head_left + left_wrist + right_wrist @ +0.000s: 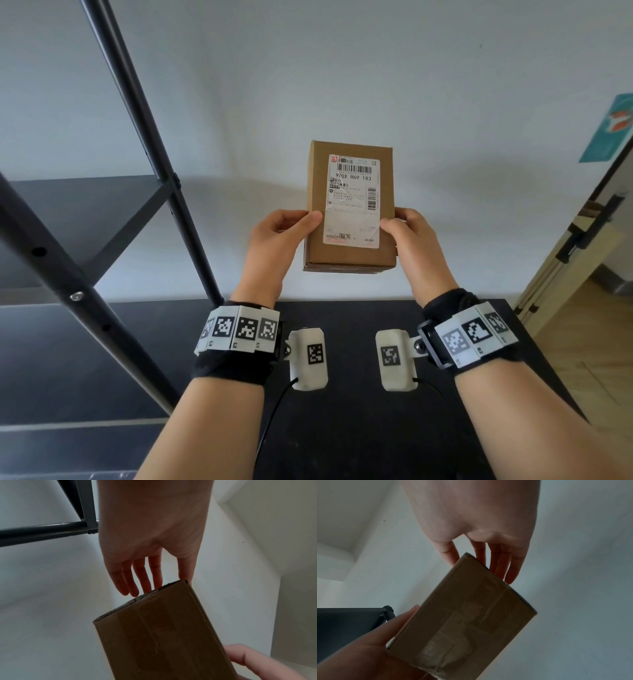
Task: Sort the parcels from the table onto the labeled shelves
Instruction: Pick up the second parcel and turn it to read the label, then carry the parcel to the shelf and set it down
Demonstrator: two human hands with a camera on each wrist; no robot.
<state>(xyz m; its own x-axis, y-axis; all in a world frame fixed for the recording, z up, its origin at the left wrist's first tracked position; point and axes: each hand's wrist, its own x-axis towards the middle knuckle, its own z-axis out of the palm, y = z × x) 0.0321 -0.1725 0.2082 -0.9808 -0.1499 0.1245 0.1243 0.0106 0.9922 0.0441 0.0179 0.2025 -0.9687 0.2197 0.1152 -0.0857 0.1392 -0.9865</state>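
I hold a brown cardboard parcel (350, 212) upright in the air with both hands, its white shipping label facing me. My left hand (301, 222) pinches its left edge, thumb on the front and fingers behind. My right hand (400, 222) pinches the right edge the same way. The left wrist view shows the left hand's fingers (145, 574) reaching onto the parcel's back (163, 635). In the right wrist view, the right hand's fingers (501, 561) lie along the parcel's rear (467, 615). The black table (342, 428) lies below my forearms.
A black metal shelf unit stands at the left, with a slanted post (144, 137) and a dark shelf board (85, 219). A white wall is behind the parcel. At the right are a teal poster (613, 126) and a doorway (582, 274) with wooden floor.
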